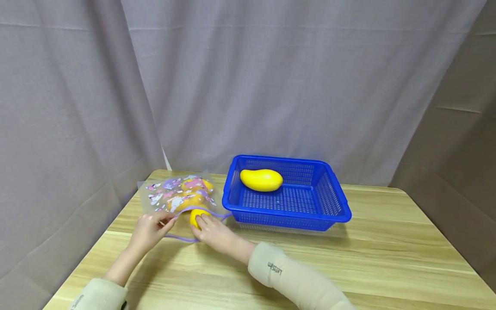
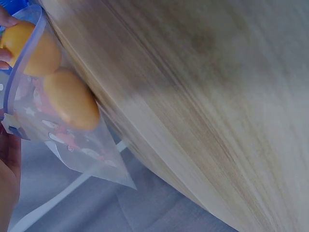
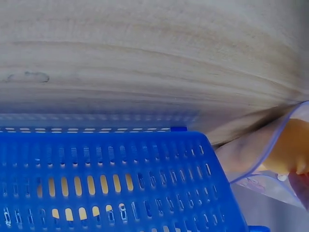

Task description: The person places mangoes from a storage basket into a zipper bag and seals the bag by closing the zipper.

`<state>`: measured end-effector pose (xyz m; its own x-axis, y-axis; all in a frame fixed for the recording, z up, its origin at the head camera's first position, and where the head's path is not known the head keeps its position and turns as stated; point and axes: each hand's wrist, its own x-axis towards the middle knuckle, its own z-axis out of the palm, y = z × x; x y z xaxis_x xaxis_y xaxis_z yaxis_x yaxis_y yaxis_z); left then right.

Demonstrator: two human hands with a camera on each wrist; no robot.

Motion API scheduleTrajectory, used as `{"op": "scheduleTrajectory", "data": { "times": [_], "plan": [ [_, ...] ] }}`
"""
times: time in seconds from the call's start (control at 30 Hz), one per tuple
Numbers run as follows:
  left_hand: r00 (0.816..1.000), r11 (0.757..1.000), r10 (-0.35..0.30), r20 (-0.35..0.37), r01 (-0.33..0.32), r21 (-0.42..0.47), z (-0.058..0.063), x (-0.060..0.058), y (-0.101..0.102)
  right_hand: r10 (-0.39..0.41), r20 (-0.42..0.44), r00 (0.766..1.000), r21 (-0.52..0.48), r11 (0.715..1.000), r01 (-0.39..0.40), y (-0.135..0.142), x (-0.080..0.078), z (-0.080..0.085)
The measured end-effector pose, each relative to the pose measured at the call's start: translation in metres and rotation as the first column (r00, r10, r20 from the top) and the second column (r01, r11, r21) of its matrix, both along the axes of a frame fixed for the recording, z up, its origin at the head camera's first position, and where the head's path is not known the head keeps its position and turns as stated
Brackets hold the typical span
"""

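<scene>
A clear zip bag (image 1: 155, 202) with cartoon prints and a purple rim lies at the table's left, its mouth spread toward me. My left hand (image 1: 149, 230) pinches the rim at the left side of the mouth. In the mouth, my right hand (image 1: 215, 232) holds a yellow mango (image 1: 196, 218), fingers over its near side. More yellow mangoes, partly covered by the prints, are deeper inside the bag. The left wrist view shows the held mango (image 2: 36, 50) touching another mango (image 2: 72, 99) through the clear film. The right wrist view catches only fingertips (image 3: 300, 186) beside the mango.
A blue plastic basket (image 1: 286, 215) stands right of the bag, close to the bag's rim. One yellow mango (image 1: 261, 180) lies inside it, toward its back left. The wooden table (image 1: 372, 258) ends at a grey curtain (image 1: 271, 86) behind.
</scene>
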<state>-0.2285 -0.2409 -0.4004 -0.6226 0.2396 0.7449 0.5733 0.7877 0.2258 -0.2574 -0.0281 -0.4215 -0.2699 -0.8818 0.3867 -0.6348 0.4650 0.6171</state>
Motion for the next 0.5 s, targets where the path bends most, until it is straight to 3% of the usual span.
{"op": "scheduleTrajectory", "data": {
  "times": [0.33, 0.5],
  "plan": [
    [1.000, 1.000, -0.004, -0.016, 0.004, 0.002, -0.001, 0.000, 0.000, -0.065, -0.048, 0.997, -0.006, 0.998, 0.065, -0.010, -0.006, -0.011],
    [1.000, 1.000, -0.011, -0.015, 0.011, -0.003, 0.002, -0.001, 0.002, -0.099, -0.025, 0.995, -0.022, 0.995, 0.098, -0.013, -0.012, -0.014]
  ]
}}
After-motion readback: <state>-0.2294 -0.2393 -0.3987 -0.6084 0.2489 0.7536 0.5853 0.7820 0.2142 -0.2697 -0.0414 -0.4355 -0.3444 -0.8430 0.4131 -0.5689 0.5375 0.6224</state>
